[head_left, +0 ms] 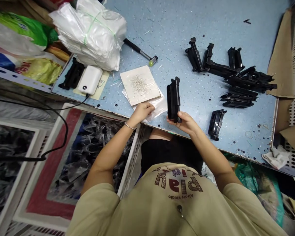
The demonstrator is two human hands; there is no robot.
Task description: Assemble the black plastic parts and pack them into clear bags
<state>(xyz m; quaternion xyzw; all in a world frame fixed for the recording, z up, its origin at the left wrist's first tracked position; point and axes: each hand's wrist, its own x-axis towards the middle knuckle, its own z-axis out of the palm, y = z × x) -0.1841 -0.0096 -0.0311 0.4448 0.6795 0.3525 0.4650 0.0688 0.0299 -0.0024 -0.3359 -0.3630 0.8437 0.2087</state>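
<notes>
My right hand [184, 122] holds a long black plastic part [173, 100] upright by its lower end, above the table's near edge. To its left, my left hand [145, 111] is closed, with fingertips drawn together over a clear plastic bag [160, 106]. Whether anything is pinched in those fingers I cannot make out. Partly on top of the bag lies a pale square board [129, 88], just beyond my left hand. Many tiny metallic pieces [139, 86] are heaped on the board.
Several similar black parts [248, 78] lie at the right, one single part [216, 124] nearer me. A small hammer [142, 54], a bundle of plastic bags [95, 36] and a white power bank [90, 79] with a cable are at the left. A crate of bagged black items [95, 147] stands below.
</notes>
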